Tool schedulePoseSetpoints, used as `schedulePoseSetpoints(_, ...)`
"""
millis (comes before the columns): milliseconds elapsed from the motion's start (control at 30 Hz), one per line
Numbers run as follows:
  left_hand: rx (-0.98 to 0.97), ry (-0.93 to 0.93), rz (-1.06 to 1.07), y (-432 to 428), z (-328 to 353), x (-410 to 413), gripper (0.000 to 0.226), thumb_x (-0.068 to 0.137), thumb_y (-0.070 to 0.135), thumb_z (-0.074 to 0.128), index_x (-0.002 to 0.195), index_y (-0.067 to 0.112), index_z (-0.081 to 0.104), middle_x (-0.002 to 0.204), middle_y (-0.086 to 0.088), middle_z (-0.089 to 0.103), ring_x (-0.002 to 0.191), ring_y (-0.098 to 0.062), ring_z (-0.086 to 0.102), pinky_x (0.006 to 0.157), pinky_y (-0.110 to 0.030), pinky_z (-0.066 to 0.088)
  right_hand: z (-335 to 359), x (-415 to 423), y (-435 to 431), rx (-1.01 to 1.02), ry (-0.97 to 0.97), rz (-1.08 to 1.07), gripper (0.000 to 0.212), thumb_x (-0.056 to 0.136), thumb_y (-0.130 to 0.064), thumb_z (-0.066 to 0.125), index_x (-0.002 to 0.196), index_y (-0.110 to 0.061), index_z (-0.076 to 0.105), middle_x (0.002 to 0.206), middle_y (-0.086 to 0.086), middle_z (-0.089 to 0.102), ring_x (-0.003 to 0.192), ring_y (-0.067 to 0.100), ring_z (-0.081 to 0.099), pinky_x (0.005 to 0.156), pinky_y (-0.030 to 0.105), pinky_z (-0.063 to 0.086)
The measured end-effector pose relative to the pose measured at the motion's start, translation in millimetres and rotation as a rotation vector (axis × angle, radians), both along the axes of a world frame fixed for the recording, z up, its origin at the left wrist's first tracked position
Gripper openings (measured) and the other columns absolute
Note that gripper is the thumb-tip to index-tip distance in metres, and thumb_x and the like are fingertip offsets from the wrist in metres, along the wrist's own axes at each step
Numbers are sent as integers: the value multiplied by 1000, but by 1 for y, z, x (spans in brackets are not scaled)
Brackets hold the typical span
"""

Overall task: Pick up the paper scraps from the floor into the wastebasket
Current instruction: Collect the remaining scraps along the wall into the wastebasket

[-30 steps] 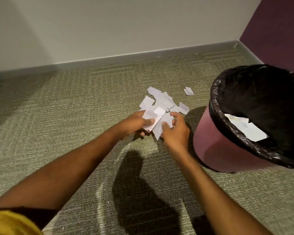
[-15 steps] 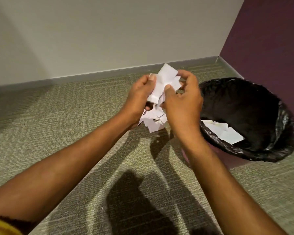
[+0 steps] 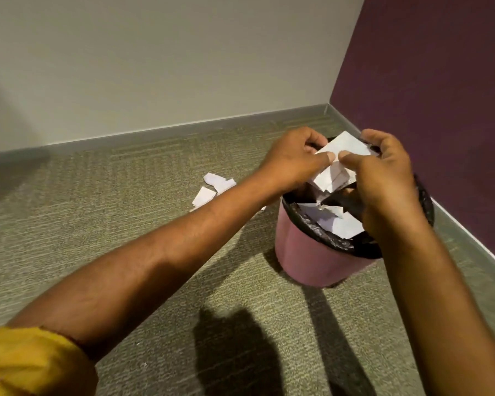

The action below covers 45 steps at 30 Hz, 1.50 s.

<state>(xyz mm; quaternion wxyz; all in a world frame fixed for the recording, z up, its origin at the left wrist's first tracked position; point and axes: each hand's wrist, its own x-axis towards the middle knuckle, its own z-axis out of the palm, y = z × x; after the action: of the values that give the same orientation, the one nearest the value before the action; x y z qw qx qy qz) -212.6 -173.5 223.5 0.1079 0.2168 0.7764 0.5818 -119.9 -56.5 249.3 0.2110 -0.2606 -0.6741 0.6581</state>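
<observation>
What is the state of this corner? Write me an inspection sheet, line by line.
Surface: green-grey carpet, with the arms' shadows on it.
Job's things: pink wastebasket with black liner, upright; binned scraps inside; held scraps above its opening; floor scraps lie on the carpet to its left, not yet picked up.
Clutter: nothing seen.
Hands: left hand and right hand both grip the held scraps, fingers curled round them.
Cables: nothing seen.
Surroundings: pale wall, purple wall, grey baseboard; yellow sleeve at lower left.
</observation>
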Motion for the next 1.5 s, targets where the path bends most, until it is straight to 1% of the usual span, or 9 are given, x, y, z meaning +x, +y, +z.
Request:
schedulePoseSetpoints(133,-116,61,-31,6,2,-1,17,94,28,77,111,24,76,100,6,78,92,-14,76,86,-45,66,-7,9,13,-16,-41,35,46,103,-9,67,142,-32,60,122,-6,75,92,20,83,79,49,70)
schedulePoseSetpoints(367,-82,139,37,1,9,-5,9,100,24,72,102,22,81,90,15,75,85,-5,72,76,-29,61,-8,13,12,84,-23,-38,45,98,-19,76,137,-40,66,141,-5,61,125,21,66,103,51,61)
schedulePoseSetpoints(467,25,132,137,-14,10,-14,10,103,22,70,102,19,80,91,7,77,83,-17,77,73,-38,68,-4,12,6,145,5,-70,38,97,-23,77,130,-41,70,135,-12,66,121,15,68,104,48,61)
schedulePoseSetpoints(600,104,97,291,-44,0,-41,11,105,20,66,105,15,75,97,-4,78,82,-21,76,63,-28,62,5,12,-13,248,91,-107,32,95,-25,77,123,-39,71,125,-20,70,118,4,68,106,43,60)
schedulePoseSetpoints(667,73,52,372,-64,-15,-57,12,106,19,63,107,13,73,99,-7,77,82,-21,74,64,-27,61,9,13,-27,289,156,-82,30,97,-25,76,124,-38,71,129,-19,68,103,-12,65,98,27,61)
schedulePoseSetpoints(800,-77,-82,497,-109,-68,-85,9,104,10,62,110,10,69,108,-10,73,101,-31,74,69,-34,62,7,14,-71,350,243,48,28,102,-20,73,125,-35,70,130,-14,69,93,-7,66,81,11,53)
schedulePoseSetpoints(1000,-364,-141,514,-167,-143,-105,34,92,7,74,125,11,71,121,-13,73,108,-29,71,95,-47,62,-21,5,-126,358,209,300,34,105,-19,68,134,-35,66,138,-21,63,122,3,63,107,40,56)
schedulePoseSetpoints(1267,-621,-87,206,-191,-226,-126,77,75,51,78,147,27,61,137,-1,68,125,-26,67,105,-42,54,-106,-46,-148,378,57,388,37,99,-13,67,133,-28,66,136,-10,67,127,11,64,110,42,54)
schedulePoseSetpoints(1500,-1040,103,18,-176,-233,-127,97,83,59,80,165,37,32,180,-1,10,155,-38,34,117,-64,41,-182,-90,-135,476,-248,393,51,98,-8,67,148,-17,57,146,4,58,131,21,57,95,19,37)
